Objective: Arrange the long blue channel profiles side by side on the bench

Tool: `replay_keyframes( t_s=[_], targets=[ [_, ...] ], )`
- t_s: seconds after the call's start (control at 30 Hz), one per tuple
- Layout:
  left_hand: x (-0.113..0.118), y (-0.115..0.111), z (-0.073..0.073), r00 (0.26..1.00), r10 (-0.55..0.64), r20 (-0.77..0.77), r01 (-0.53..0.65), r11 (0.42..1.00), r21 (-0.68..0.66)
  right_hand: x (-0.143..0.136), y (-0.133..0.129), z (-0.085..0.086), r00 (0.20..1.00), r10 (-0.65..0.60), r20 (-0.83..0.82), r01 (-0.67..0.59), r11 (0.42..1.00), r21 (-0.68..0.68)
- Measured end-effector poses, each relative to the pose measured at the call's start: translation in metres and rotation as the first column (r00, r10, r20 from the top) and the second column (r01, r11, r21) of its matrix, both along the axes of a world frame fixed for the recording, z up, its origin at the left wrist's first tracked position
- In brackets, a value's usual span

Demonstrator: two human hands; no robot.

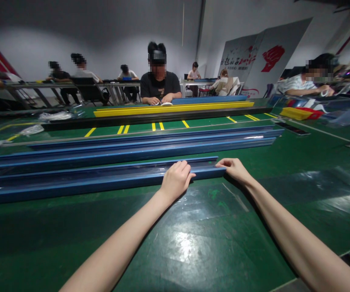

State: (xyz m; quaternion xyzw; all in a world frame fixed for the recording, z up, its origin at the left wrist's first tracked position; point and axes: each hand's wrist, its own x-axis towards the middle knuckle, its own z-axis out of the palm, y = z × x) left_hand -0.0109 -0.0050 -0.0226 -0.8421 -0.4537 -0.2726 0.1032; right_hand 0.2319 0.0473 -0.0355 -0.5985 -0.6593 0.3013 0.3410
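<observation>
A long blue channel (71, 184) lies across the green table (150, 247), with a clear plastic strip along its inside. My left hand (177, 178) is closed over the channel's near wall, a little left of its right end. At that right end my right hand (232, 168) pinches the corner, thumb and fingers together. Whether the fingers also grip the clear strip is too small to tell. Clear plastic sheet (205, 198) lies flat on the table just in front of my hands.
More blue channels (132, 148) lie parallel behind. Farther back are a black strip (163, 117), a yellow strip (175, 108) and a person (159, 85) seated opposite. A phone (292, 128), a yellow tray (293, 113) and another person (303, 85) are at the right.
</observation>
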Motion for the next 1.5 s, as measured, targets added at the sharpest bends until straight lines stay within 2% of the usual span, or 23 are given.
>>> replay_keyframes(
  t_s=[0.23,0.5,0.73,0.9,1.03,1.17,1.3,1.4,1.5],
  targets=[
    [0.000,0.000,0.000,1.000,-0.001,-0.008,0.001,0.999,0.037,0.000,-0.001,0.001,1.000,-0.003,-0.004,0.003,1.000,0.002],
    [0.001,0.000,0.002,1.000,0.017,-0.005,-0.017,1.000,0.003,0.000,0.000,-0.001,1.000,0.002,-0.017,-0.002,1.000,0.007],
    [0.004,-0.001,0.008,0.997,0.071,-0.008,-0.071,0.991,-0.112,0.004,0.004,-0.003,0.997,0.062,-0.055,-0.062,0.998,0.000],
    [0.002,-0.001,0.014,0.998,0.066,-0.016,-0.068,0.980,-0.185,0.005,0.005,-0.002,0.999,0.037,0.013,-0.037,0.999,0.002],
    [0.002,-0.003,0.021,0.991,0.085,-0.103,-0.107,0.967,-0.230,0.002,0.003,0.002,0.998,-0.029,0.057,0.026,0.998,0.056],
    [0.003,-0.007,0.029,0.973,0.087,-0.216,-0.146,0.951,-0.272,-0.004,-0.003,0.011,0.993,-0.113,0.025,0.110,0.988,0.106],
    [0.001,-0.008,0.035,0.965,0.065,-0.253,-0.139,0.948,-0.288,-0.015,-0.016,0.025,0.981,-0.182,0.061,0.158,0.945,0.286],
    [-0.004,-0.006,0.039,0.960,0.054,-0.273,-0.141,0.941,-0.309,-0.028,-0.028,0.033,0.962,-0.104,0.251,-0.006,0.916,0.402],
    [-0.009,-0.003,0.042,0.961,0.054,-0.270,-0.149,0.927,-0.343,-0.043,-0.035,0.034,0.897,0.030,0.440,-0.227,0.886,0.403]
  ],
)
